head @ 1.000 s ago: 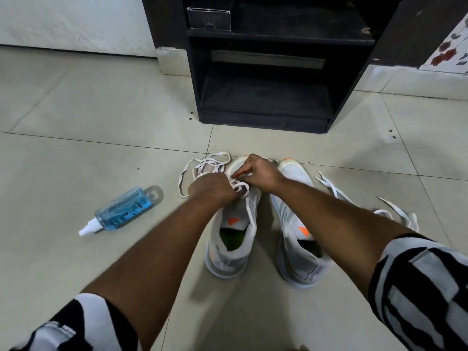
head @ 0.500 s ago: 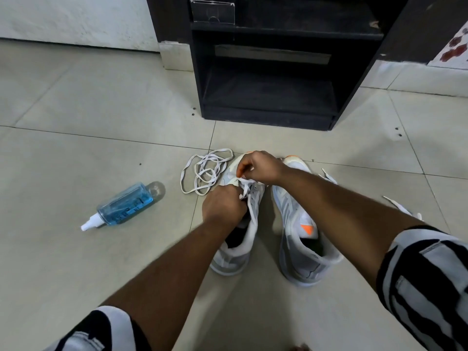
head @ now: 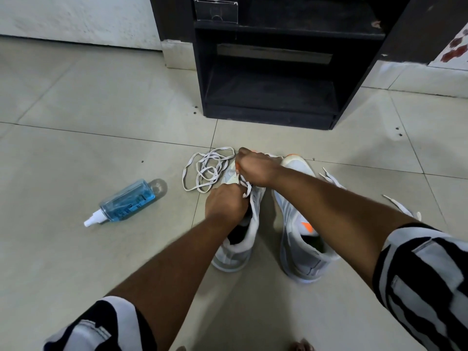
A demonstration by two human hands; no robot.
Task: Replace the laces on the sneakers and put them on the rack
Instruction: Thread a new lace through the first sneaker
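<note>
Two grey-white sneakers with orange accents stand side by side on the tiled floor, toes toward a dark rack [head: 268, 112]. My left hand [head: 226, 202] is curled over the tongue area of the left sneaker [head: 240, 239] and grips its white lace. Over that shoe's toe, my right hand [head: 254, 168] pinches the same lace. The lace's loose length [head: 206, 171] lies coiled on the floor left of the toe. The right sneaker [head: 301, 239] has no hand on it. Another white lace [head: 402, 207] lies on the floor to its right.
A blue spray bottle [head: 126, 201] lies on its side on the tiles to the left. The rack's open lower shelf [head: 271, 95] faces the shoes. A pale wall [head: 76, 19] runs along the back left.
My left hand has slid back toward the shoe's opening while my right hand stayed at the toe. The coiled lace on the floor shifted slightly.
</note>
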